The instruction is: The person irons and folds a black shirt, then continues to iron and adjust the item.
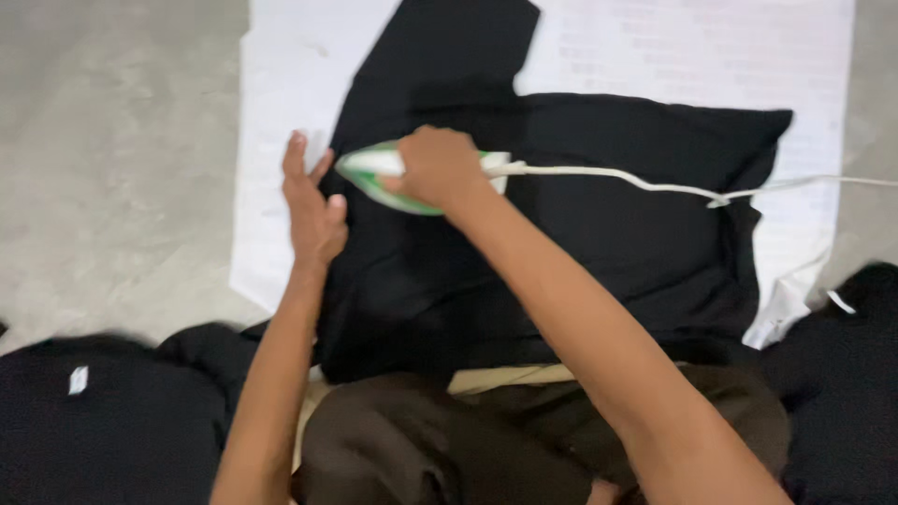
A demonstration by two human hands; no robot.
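- Right hand (438,166) wrapped around the handle of the green-and-white iron (393,178), resting on the black garment (561,224) spread over the white sheet (281,84)
- Left hand (311,210) flat, fingers spread, pinning the garment's left edge (just beside the iron's tip)
- Best to glide slowly, keep cloth taut, fingers and white cord (636,182) clear of the soleplate

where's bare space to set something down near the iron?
Free: white sheet strip left of the left hand, bordered by grey floor; sheet top right above the black garment. Crowded: around the iron under the right hand, along its cord, black piles nearest.
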